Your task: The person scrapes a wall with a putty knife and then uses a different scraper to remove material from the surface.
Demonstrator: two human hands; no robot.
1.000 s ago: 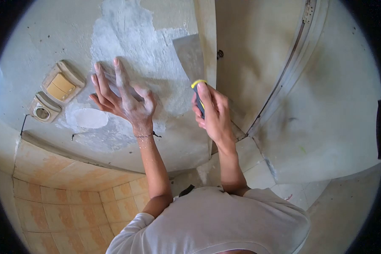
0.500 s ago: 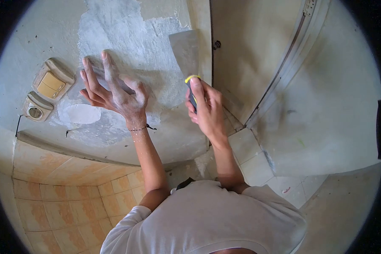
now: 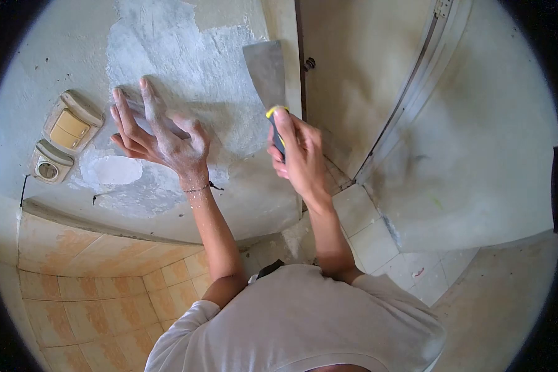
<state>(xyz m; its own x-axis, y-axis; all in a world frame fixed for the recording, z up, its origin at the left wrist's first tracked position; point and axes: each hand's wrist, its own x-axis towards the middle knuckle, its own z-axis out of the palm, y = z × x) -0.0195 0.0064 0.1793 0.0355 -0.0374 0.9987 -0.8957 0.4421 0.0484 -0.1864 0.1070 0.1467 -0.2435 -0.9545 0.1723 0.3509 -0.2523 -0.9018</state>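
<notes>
My left hand [image 3: 170, 139], dusted with white powder, is at the wall with its fingers stretched and spread. A grey patch shows between its fingers and thumb; I cannot tell whether it is a thin sheet or shadow. White patching [image 3: 161, 46] covers the wall around that hand. In my right hand [image 3: 299, 149] is a putty knife [image 3: 266, 71] with a black and yellow handle, its wide metal blade pointing up in front of the patched wall near the door frame. Whether the blade touches the wall cannot be made out.
Left of my left hand are a light switch [image 3: 69, 129] and a wall socket [image 3: 47, 169]. A smooth white oval [image 3: 116, 170] lies below the hand. To the right is a door [image 3: 366, 68] with its frame. Orange-patterned tiles [image 3: 84, 316] line the lower left.
The view has shifted slightly, so wall, switch and door sit a little further left. My left hand keeps its spread pose; the putty knife stays in my right hand, blade slightly more upright.
</notes>
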